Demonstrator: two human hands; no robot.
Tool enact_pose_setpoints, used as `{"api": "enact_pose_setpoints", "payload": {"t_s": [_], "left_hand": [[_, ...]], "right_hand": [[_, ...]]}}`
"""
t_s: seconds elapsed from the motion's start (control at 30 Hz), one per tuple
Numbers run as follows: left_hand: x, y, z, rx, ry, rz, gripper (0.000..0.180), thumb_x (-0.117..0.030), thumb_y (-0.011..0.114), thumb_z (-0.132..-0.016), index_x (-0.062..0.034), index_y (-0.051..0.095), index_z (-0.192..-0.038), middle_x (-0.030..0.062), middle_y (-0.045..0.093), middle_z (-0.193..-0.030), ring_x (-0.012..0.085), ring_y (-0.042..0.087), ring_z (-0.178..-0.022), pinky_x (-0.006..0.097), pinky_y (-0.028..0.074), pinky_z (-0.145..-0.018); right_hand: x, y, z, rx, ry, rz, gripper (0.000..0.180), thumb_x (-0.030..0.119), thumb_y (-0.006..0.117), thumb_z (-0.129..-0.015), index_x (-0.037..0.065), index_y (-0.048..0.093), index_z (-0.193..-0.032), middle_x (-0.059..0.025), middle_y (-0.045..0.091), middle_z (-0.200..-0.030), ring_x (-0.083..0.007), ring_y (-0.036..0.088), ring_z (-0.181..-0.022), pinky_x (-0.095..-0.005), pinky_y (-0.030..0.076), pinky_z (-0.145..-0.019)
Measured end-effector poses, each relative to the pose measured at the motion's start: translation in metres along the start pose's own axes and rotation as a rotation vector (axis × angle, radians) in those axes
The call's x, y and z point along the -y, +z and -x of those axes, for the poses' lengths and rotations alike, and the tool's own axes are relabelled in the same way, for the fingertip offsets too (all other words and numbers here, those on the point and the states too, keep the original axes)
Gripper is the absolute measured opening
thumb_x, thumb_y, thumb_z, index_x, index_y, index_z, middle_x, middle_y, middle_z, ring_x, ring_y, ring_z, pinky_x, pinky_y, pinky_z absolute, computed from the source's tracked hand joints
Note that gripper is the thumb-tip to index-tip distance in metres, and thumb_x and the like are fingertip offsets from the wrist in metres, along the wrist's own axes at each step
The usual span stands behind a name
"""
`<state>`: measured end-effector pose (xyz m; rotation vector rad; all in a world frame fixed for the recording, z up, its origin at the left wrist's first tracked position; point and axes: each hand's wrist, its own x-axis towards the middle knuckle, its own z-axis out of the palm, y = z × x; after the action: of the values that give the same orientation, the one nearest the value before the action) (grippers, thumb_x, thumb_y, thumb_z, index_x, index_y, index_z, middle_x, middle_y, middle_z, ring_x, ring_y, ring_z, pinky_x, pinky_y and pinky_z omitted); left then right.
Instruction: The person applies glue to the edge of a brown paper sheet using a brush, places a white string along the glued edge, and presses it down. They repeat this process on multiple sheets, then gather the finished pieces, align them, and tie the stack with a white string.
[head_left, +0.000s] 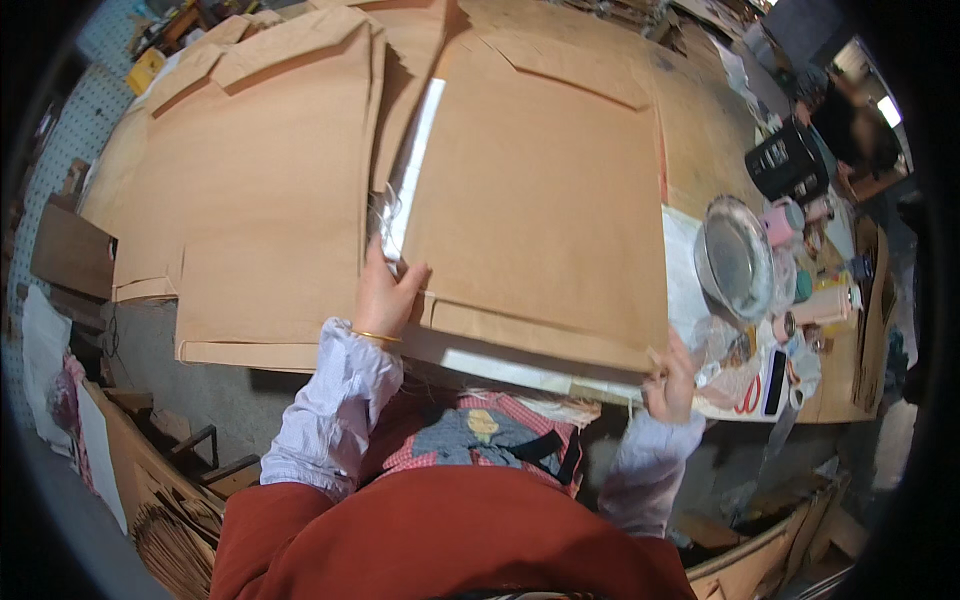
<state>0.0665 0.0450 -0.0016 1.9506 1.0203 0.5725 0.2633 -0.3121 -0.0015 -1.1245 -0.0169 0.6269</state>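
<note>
A large brown kraft paper bag (540,200) lies flat in front of me, its folded bottom strip toward my body. At its near left corner is my left hand (388,295), thumb and forefinger stretched out and apart, the thumb touching the bag's edge. Thin pale strings (392,212) lie just beyond these fingertips; the other fingers are hidden. My right hand (672,380) pinches the near right corner of the same bag with curled fingers. A white strip (420,135) shows along the bag's left side, and more white shows below its near edge.
More kraft bags (270,210) lie stacked to the left on the wooden table (700,160). On the right stand a metal basin (735,258), a pink mug (783,222), a black container (787,162), bottles, red-handled scissors (748,392) and a black phone (775,382). Cardboard boxes stand below.
</note>
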Motion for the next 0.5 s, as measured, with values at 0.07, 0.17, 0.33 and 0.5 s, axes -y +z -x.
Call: {"api": "enact_pose_setpoints", "payload": {"t_s": [0.07,0.17,0.33,0.5], "left_hand": [[-0.010,-0.013,0.007,0.404,-0.521,0.279,0.034,-0.021,0.069,-0.084,0.0076,0.062,-0.101,0.0178,0.067,-0.078,0.0383,0.064,-0.076,0.044,0.051,-0.069],[-0.024,-0.023,0.032,0.177,0.288,-0.228,0.020,-0.019,0.065,-0.087,0.0010,0.063,-0.085,0.0157,0.059,-0.062,0.0357,0.060,-0.060,0.042,0.046,-0.052],[0.017,-0.092,0.068,-0.388,0.752,-0.366,0.008,-0.012,0.065,-0.087,-0.0053,0.062,-0.083,0.0115,0.058,-0.066,0.0313,0.055,-0.056,0.040,0.043,-0.051],[0.108,-0.199,0.087,-0.718,0.198,-0.242,0.025,-0.018,0.056,-0.097,-0.0003,0.061,-0.081,0.0113,0.055,-0.065,0.0201,0.050,-0.057,0.035,0.040,-0.054]], "right_hand": [[-0.001,-0.007,0.006,0.102,0.013,0.292,0.035,0.002,0.052,-0.091,-0.006,0.051,-0.126,-0.0115,0.066,-0.106,-0.0158,0.062,-0.096,-0.0278,0.050,-0.082],[-0.023,0.001,0.008,-0.066,-0.236,0.800,0.031,0.005,0.048,-0.093,-0.006,0.054,-0.122,-0.0124,0.067,-0.100,-0.0150,0.062,-0.091,-0.0290,0.049,-0.080],[-0.069,0.064,0.016,-0.113,-0.388,0.903,0.033,0.016,0.050,-0.096,-0.006,0.057,-0.120,-0.0176,0.068,-0.094,-0.0230,0.065,-0.085,-0.0358,0.050,-0.075],[-0.110,0.167,0.019,0.393,-0.250,0.791,0.038,0.019,0.051,-0.097,-0.006,0.052,-0.125,-0.0243,0.066,-0.094,-0.0328,0.066,-0.087,-0.0394,0.051,-0.076]]}}
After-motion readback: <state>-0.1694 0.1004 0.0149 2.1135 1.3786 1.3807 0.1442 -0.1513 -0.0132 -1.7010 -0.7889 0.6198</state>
